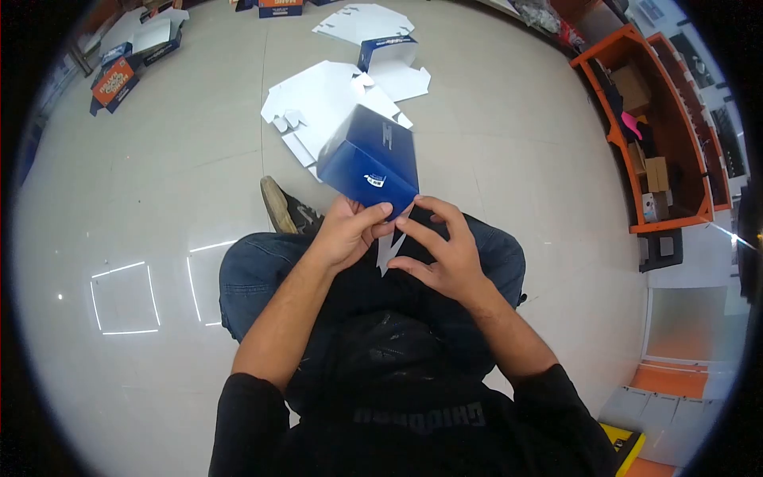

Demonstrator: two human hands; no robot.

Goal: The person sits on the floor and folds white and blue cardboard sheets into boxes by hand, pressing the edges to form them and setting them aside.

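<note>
A dark blue cardboard box (373, 155) with small white print is held above my lap, tilted away from me. My left hand (354, 230) grips its near lower edge, the thumb lying on the blue face. My right hand (445, 250) is at the box's near right corner, fingers spread and fingertips touching the edge. Between the two hands a narrow pale flap (389, 253) hangs down from the box. Just beyond the box, flat white cardboard pieces (314, 99) lie on the floor, partly hidden behind it.
More white and blue cardboard (393, 67) lies farther forward. Orange and blue boxes (114, 82) are at the far left. An orange shelf (616, 127) with boxes stands at the right, beside a dark stool (661, 250). My shoe (278, 205) rests on the tiled floor.
</note>
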